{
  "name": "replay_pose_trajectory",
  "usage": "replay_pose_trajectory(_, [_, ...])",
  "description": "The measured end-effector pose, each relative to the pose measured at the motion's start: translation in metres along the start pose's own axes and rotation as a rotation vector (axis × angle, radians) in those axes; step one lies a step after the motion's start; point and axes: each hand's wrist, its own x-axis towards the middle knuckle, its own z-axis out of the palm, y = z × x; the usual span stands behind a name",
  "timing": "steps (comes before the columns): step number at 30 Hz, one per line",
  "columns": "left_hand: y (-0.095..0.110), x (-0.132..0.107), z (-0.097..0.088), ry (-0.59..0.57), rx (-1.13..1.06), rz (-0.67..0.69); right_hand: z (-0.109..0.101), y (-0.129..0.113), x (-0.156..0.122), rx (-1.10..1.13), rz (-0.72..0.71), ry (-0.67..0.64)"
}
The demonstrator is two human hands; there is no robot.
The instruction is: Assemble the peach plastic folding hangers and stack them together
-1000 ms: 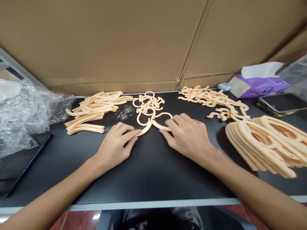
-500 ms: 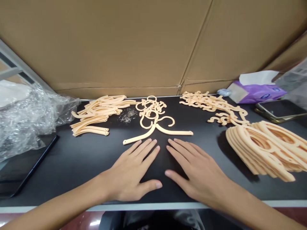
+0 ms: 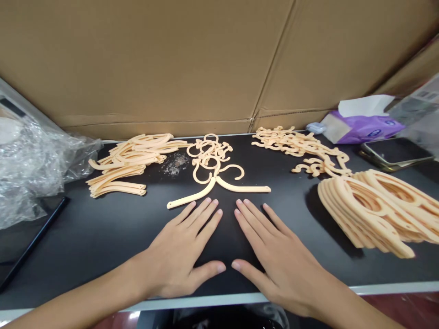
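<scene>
My left hand lies flat on the black tabletop, its fingers stretched toward a curved beige hanger arm. Opposite it, my right hand also rests flat, fingers spread, just below a second hanger arm. Neither hand holds anything or touches the pieces. The two arms meet at their inner ends in a shallow peak. Right behind that peak is a small heap of beige hooks, some loose and overlapping. Whether the arms are joined to a hook there I cannot tell.
Loose hanger arms are piled at the left, beside grey crumbs. Small curvy pieces lie at the back right, near stacked folded hangers, a purple tissue pack and a phone. Clear plastic wrap covers the left edge.
The view has shifted slightly, so the table items sit further left. My right hand has slid a little back and its fingers have fanned out; the pieces lie as before.
</scene>
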Motion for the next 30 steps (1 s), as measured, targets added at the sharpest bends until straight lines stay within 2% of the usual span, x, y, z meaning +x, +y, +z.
replay_pose_trajectory(30, [-0.0029,-0.0012,0.0059,0.055,-0.051,0.01,-0.0023,-0.0008,-0.0004,-0.001,0.01,0.006])
